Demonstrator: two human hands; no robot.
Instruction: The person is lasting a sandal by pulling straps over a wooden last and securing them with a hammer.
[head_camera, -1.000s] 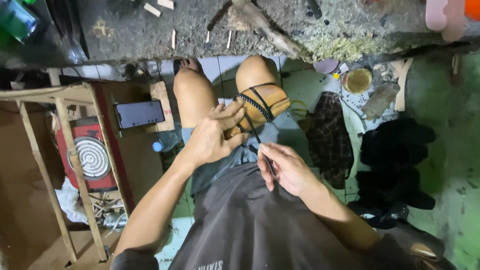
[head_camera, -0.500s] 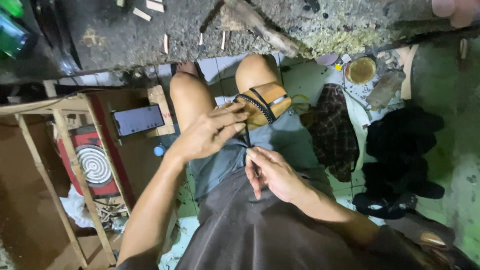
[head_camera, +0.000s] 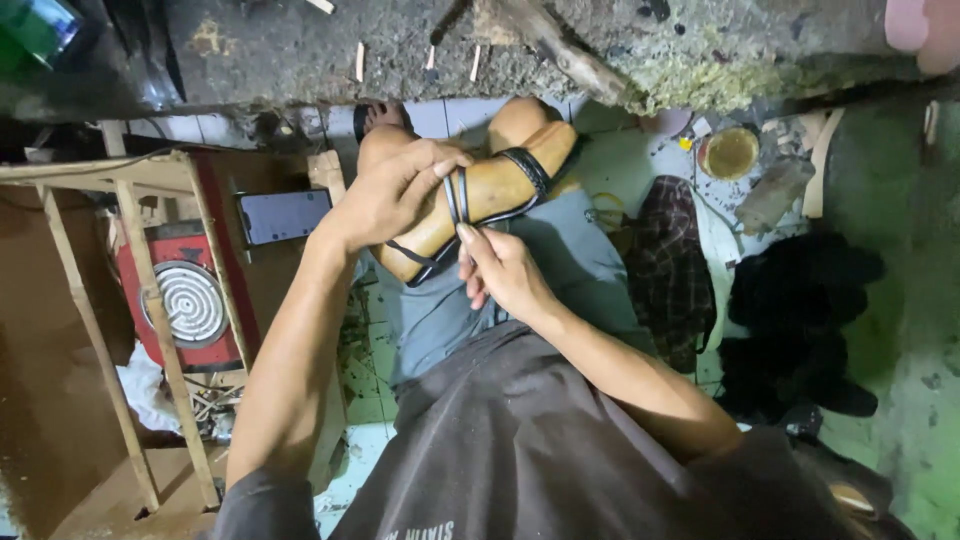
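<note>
Nearest the camera, the person's dark grey shirt (head_camera: 520, 450) fills the lower middle of the view, with both bare forearms reaching up from it toward twelve o'clock. The right hand (head_camera: 500, 268) sits just above the lap, its fingers (head_camera: 470, 236) pinched shut on a thin black strap (head_camera: 458, 195) that loops over a tan wooden shoe last (head_camera: 490, 195). At about ten o'clock from it, the left hand (head_camera: 385, 195) wraps over the top of the last, fingers curled closed around it and the forefinger touching the same strap. The one last lies tilted across the person's knees, toe end toward two o'clock, and carries two strap bands that can be counted: the narrow double loop under the hands and a broader braided black band (head_camera: 530, 170) near the toe. A thin black edge runs along the underside of the last. At nine o'clock stands one red electric hotplate (head_camera: 180, 300) with a spiral coil behind a bare wooden frame (head_camera: 150, 330), and one dark phone (head_camera: 283, 215) lies just beside it. At three o'clock a checked cloth (head_camera: 665, 270) and a heap of black fabric (head_camera: 800, 310) lie on the green floor. Farther, at one o'clock, sits one round yellow tin (head_camera: 728, 152). Farthest, the rough grey surface (head_camera: 400, 45) spans the top.
</note>
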